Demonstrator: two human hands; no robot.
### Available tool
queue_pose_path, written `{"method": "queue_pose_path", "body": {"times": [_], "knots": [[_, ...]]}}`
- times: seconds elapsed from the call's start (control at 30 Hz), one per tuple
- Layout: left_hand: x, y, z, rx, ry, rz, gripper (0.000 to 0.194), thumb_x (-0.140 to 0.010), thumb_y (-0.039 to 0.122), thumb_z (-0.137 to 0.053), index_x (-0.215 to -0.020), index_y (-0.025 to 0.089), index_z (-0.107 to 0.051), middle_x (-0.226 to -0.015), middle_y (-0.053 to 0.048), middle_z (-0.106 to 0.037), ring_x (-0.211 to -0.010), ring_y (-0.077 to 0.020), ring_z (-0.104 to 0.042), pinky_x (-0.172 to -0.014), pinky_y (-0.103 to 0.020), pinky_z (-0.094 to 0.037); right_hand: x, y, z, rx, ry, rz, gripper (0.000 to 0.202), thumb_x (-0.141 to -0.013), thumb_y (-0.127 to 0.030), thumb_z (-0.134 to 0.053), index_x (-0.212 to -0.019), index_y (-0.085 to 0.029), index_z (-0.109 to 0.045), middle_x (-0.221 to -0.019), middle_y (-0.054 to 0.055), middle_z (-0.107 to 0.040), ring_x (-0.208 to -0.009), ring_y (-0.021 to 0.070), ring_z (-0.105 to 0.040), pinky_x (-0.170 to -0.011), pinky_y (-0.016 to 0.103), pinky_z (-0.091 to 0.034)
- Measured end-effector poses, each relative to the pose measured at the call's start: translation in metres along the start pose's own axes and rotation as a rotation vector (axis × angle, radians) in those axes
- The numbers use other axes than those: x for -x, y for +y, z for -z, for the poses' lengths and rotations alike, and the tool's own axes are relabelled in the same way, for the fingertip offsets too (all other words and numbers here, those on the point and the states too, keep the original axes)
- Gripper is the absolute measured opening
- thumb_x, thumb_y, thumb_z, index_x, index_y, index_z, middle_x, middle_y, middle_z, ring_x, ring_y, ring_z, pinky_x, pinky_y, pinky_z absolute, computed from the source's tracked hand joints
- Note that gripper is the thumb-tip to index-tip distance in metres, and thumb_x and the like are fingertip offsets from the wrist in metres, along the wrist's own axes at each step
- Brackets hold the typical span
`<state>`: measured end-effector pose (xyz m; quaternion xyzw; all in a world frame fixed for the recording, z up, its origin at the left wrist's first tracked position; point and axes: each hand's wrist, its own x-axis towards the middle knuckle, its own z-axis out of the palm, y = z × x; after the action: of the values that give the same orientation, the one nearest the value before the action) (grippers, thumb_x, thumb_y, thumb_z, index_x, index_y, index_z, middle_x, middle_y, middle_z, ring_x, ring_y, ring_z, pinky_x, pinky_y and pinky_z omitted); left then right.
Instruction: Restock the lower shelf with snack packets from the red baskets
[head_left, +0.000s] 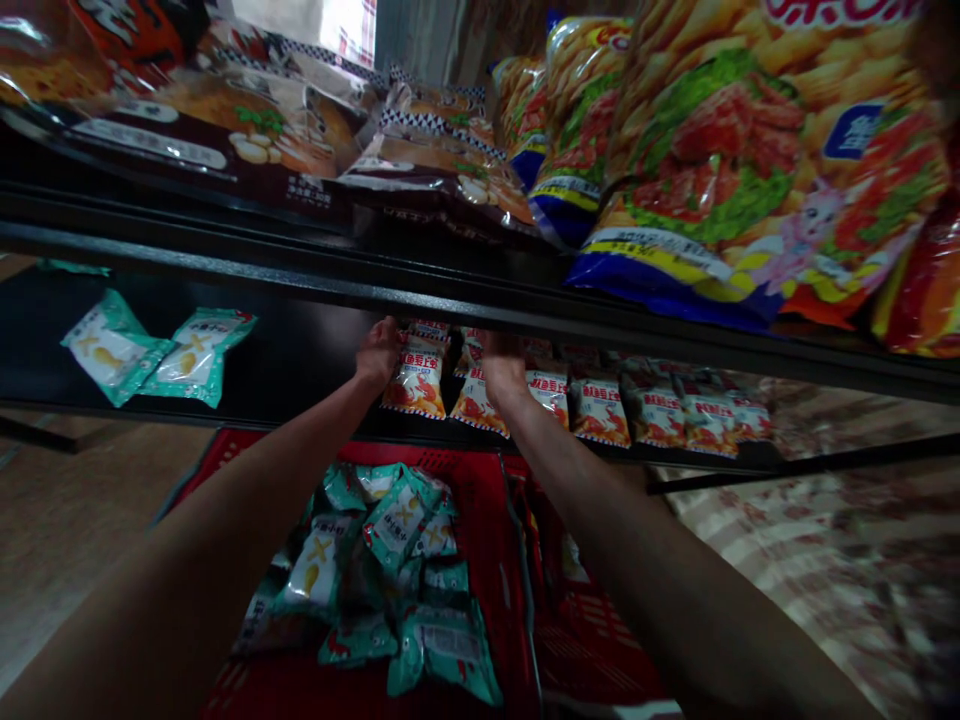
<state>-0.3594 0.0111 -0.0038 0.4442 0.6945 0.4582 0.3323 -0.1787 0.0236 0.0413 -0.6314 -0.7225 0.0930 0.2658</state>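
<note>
My left hand (379,348) is at the left end of a row of small snack packets on the lower black shelf. Its fingers curl against the edge of the leftmost orange-and-white snack packet (417,374). My right hand (502,362) reaches in over the same row, between a tilted snack packet (478,400) and another snack packet (549,392). The upper shelf's edge and the wrist hide its fingers. More of these packets stand in line to the right, several deep.
Two teal snack packets (196,352) lie on the lower shelf (300,350) at left. Below, a red basket (499,560) holds several teal packets, beside a second red basket (592,640). The upper shelf's edge (315,275) hangs low above my hands, carrying large bags (712,170) and bread packs (450,165).
</note>
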Motion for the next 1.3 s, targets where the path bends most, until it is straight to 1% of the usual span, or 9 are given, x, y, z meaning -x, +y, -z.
{"method": "queue_pose_path", "body": {"times": [0.1,0.27,0.43,0.53,0.6,0.67,0.8,0.97,1.3], "knots": [[0.026,-0.003,0.008,-0.076,0.031,-0.041,0.045,-0.095,0.04,-0.026,-0.106,0.016,-0.063,-0.112,-0.014,-0.067,-0.116,-0.0263,-0.057,-0.101,-0.039,-0.04,0.013,0.011,0.018,-0.071,0.081,-0.12,0.029,-0.086,-0.013,-0.037,-0.099,-0.014,-0.063,-0.105,0.014,-0.067,-0.104,0.0233,-0.057,-0.095,0.036,-0.038],[0.061,-0.017,0.008,-0.112,0.066,-0.079,0.052,-0.092,0.04,-0.033,-0.131,0.009,-0.05,-0.139,-0.018,-0.05,-0.132,-0.026,-0.043,-0.112,-0.04,-0.029,0.058,0.026,0.023,-0.28,0.198,-0.25,0.049,-0.093,-0.041,-0.022,-0.104,-0.014,-0.062,-0.101,0.011,-0.069,-0.093,0.0214,-0.061,-0.084,0.035,-0.045],[0.079,-0.025,0.0,-0.206,0.149,-0.157,0.051,-0.09,0.038,-0.037,-0.13,0.009,-0.049,-0.141,-0.019,-0.046,-0.138,-0.0276,-0.034,-0.115,-0.044,-0.024,0.093,0.036,0.017,-0.539,0.222,-0.264,0.044,-0.088,-0.048,-0.036,-0.103,-0.019,-0.065,-0.112,0.009,-0.067,-0.109,0.0221,-0.057,-0.1,0.039,-0.039],[0.096,-0.02,-0.002,-0.265,0.203,-0.356,0.047,-0.09,0.034,-0.038,-0.129,0.011,-0.049,-0.148,-0.017,-0.038,-0.144,-0.0267,-0.021,-0.117,-0.047,-0.02,0.104,0.042,0.017,-0.551,0.23,-0.298,0.048,-0.088,-0.048,-0.034,-0.106,-0.017,-0.065,-0.117,0.011,-0.065,-0.113,0.022,-0.055,-0.104,0.04,-0.037],[0.113,-0.013,-0.007,-0.279,0.12,-0.552,0.043,-0.09,0.03,-0.036,-0.128,0.013,-0.048,-0.149,-0.015,-0.037,-0.144,-0.0234,-0.02,-0.117,-0.046,-0.022,0.11,0.046,0.015,-0.552,0.242,-0.309,0.049,-0.088,-0.049,-0.033,-0.108,-0.016,-0.064,-0.119,0.012,-0.064,-0.115,0.0225,-0.055,-0.104,0.041,-0.037],[0.133,-0.007,-0.019,-0.259,-0.052,-0.656,0.04,-0.091,0.026,-0.035,-0.126,0.014,-0.05,-0.147,-0.016,-0.04,-0.141,-0.0209,-0.029,-0.116,-0.041,-0.027,0.116,0.049,0.012,-0.554,0.243,-0.303,0.052,-0.088,-0.051,-0.033,-0.111,-0.015,-0.063,-0.121,0.013,-0.063,-0.117,0.0231,-0.054,-0.106,0.042,-0.035],[0.16,0.001,-0.051,-0.256,-0.197,-0.572,0.046,-0.089,0.021,-0.037,-0.131,0.006,-0.045,-0.148,-0.022,-0.035,-0.141,-0.0246,-0.029,-0.115,-0.041,-0.03,0.125,0.05,0.007,-0.556,0.202,-0.319,0.059,-0.088,-0.056,-0.032,-0.116,-0.013,-0.061,-0.126,0.016,-0.059,-0.121,0.0239,-0.051,-0.109,0.043,-0.032],[0.154,0.013,-0.077,-0.259,-0.189,-0.484,0.051,-0.085,0.018,-0.04,-0.134,0.003,-0.041,-0.149,-0.023,-0.033,-0.143,-0.0277,-0.024,-0.117,-0.045,-0.025,0.126,0.054,0.01,-0.558,0.159,-0.329,0.055,-0.091,-0.051,-0.031,-0.121,-0.015,-0.059,-0.131,0.014,-0.058,-0.124,0.0228,-0.05,-0.11,0.042,-0.032],[0.11,0.036,-0.097,-0.199,-0.072,-0.324,0.049,-0.085,0.019,-0.042,-0.132,0.006,-0.041,-0.137,-0.021,-0.048,-0.133,-0.0269,-0.041,-0.112,-0.043,-0.032,0.121,0.058,0.011,-0.606,0.137,-0.332,0.058,-0.09,-0.056,-0.033,-0.123,-0.017,-0.06,-0.132,0.012,-0.058,-0.127,0.0226,-0.049,-0.111,0.042,-0.032]]}}
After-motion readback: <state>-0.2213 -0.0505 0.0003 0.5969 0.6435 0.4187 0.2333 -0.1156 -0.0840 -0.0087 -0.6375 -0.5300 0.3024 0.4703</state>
